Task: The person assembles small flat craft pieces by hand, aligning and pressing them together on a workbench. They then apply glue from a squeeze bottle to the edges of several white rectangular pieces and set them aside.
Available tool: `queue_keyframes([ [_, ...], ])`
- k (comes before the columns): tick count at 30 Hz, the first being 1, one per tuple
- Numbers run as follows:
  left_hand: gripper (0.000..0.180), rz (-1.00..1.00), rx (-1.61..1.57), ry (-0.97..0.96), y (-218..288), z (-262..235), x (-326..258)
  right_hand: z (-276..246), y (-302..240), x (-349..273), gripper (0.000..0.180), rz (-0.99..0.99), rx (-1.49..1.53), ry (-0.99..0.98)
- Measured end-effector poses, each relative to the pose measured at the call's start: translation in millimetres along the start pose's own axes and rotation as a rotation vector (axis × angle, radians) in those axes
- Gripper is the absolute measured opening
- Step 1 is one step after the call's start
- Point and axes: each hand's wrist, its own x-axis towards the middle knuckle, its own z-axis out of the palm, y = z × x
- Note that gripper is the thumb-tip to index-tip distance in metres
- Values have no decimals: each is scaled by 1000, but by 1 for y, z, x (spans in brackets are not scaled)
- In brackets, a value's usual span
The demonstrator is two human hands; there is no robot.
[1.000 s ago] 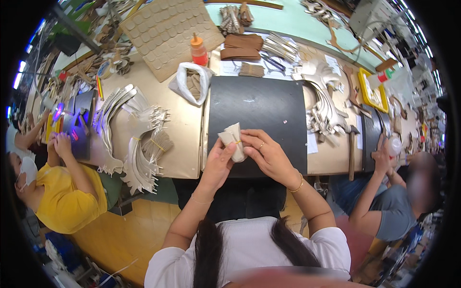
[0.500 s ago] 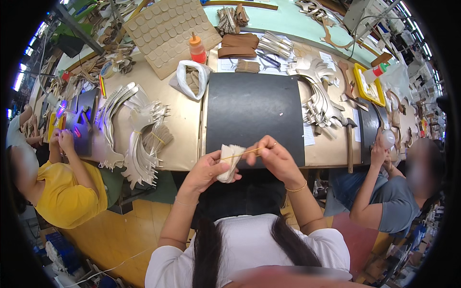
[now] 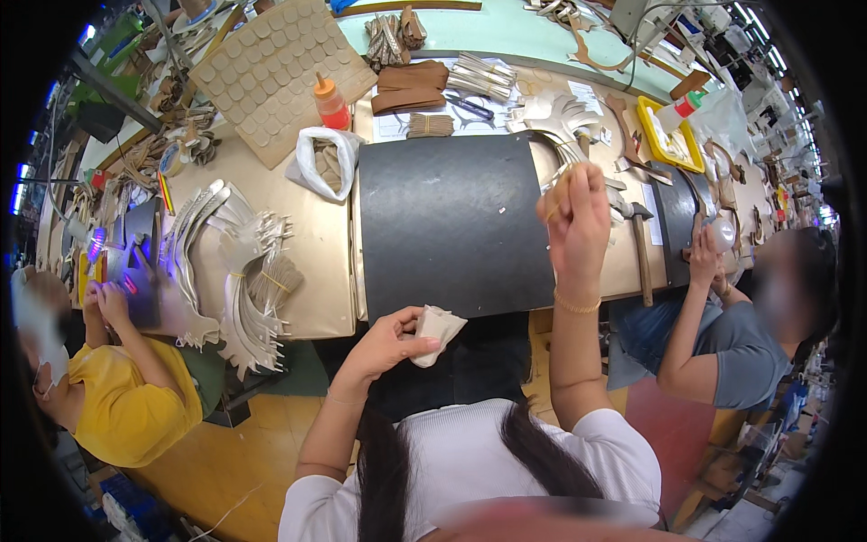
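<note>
My left hand (image 3: 390, 345) is closed round a small stack of cream-coloured leather pieces (image 3: 437, 334), just off the near edge of the table, thumb on top. No band shows round the stack. My right hand (image 3: 578, 217) is raised over the right side of the black mat (image 3: 452, 226), fingers curled together. A thin yellowish rubber band (image 3: 553, 210) shows at its fingertips, partly hidden by them. Behind that hand lies a fanned bundle of pale leather strips (image 3: 555, 117).
A white bag (image 3: 302, 176) of pieces and an orange-capped bottle (image 3: 332, 107) stand left of the mat. Fanned strips (image 3: 244, 312) lie further left. On the right are a hammer (image 3: 642, 244) and a yellow tray (image 3: 694, 163). Co-workers sit at both sides.
My right hand has moved up and right, away from the stack, and the rubber band has come off with it. My left hand still holds the stack, slightly lower. The view has shifted.
</note>
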Motion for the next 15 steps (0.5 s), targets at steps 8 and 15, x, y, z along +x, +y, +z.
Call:
queue_keyframes([
  [8, 45, 220, -340, 39, 14, -9, 17, -65, 44, 136, 18, 229, -971, -48],
  [15, 58, 254, -281, 225, 38, -18, 42, -122, 63, 259, 13, 152, -1450, 21],
])
